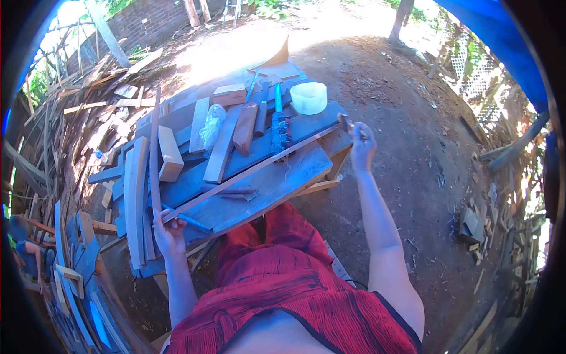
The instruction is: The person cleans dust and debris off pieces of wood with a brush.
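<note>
A long thin wooden strip [247, 172] lies slantwise over the workbench [283, 183]. Its near left end is held in my left hand [169, 233], whose fingers are closed round it beside the foot of an upright-looking thin wooden piece [155, 147]. At the strip's far right end, my right hand [364, 141] is closed on a small tool [345, 123], perhaps a hammer; its head is by the strip's tip. A blue pencil-like stick [191, 220] lies near my left hand. Beyond the strip are a blue-wrapped tool [280, 127] and several wood blocks [170, 154].
A white plastic tub [308, 98] stands at the bench's far right, and a clear plastic bag [212, 127] lies among the blocks. Curved boards [137, 203] rest at the left edge. Scrap wood [76, 277] is piled at the left, where another person [29, 251] is partly visible.
</note>
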Demonstrator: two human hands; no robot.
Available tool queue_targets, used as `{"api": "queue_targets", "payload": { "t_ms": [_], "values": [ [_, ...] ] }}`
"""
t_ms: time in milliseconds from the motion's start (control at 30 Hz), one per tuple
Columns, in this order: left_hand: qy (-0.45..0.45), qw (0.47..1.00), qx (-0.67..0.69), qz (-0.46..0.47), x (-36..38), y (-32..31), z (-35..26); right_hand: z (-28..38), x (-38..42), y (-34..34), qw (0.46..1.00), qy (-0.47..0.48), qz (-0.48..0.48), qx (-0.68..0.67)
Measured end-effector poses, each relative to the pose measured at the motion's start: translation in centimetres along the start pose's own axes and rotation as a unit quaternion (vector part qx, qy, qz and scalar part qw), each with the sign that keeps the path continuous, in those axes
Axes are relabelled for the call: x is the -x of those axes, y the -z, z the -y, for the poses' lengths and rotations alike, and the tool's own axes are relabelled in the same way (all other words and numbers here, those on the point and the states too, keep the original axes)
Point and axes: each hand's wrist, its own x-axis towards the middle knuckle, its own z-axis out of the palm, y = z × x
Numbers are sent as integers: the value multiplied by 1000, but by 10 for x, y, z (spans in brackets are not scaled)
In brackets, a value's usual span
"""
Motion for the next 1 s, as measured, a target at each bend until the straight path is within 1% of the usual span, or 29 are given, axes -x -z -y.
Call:
{"api": "queue_targets", "payload": {
  "t_ms": [67,100,167,200,333,400,433,500,533,600,633,700,733,800,833,900,933,1000],
  "values": [
    [6,1000,-9,-7,0,2,0,-11,10,-10,999,26,20,-18],
    [7,1000,-9,-4,1,0,-1,-4,16,-12,999,26,17,-17],
    [39,999,-9,-16,5,-2,-6,22,31,-14,996,64,63,0],
    [40,999,-9,-14,5,-1,-5,32,39,-17,995,60,70,-27],
    [29,999,-26,9,2,7,-2,66,75,-23,992,64,97,-48],
    [28,999,-28,16,3,9,1,84,93,-25,982,36,152,-107],
    [23,1000,-17,8,4,8,2,95,101,-27,982,36,151,-106],
    [19,1000,-5,3,3,9,4,116,114,-30,974,89,187,-87],
    [21,1000,-3,5,2,12,4,128,120,-32,975,90,185,-86],
    [23,1000,-1,9,3,14,5,147,131,-34,961,113,230,-103],
    [23,1000,0,12,4,14,4,151,136,-37,961,113,229,-102],
    [23,1000,2,15,4,15,5,157,145,-42,940,90,280,-175],
    [24,1000,7,17,4,17,6,161,149,-43,940,90,279,-174],
    [25,999,11,19,5,17,6,170,156,-45,914,91,345,-194],
    [28,999,11,19,5,16,5,172,159,-47,914,92,344,-194],
    [30,999,10,19,6,16,4,176,165,-51,864,-46,400,-302],
    [31,999,4,26,6,18,3,179,166,-54,864,-46,400,-302],
    [32,999,-2,33,7,19,3,184,165,-57,808,-192,353,-431]
  ]
}}
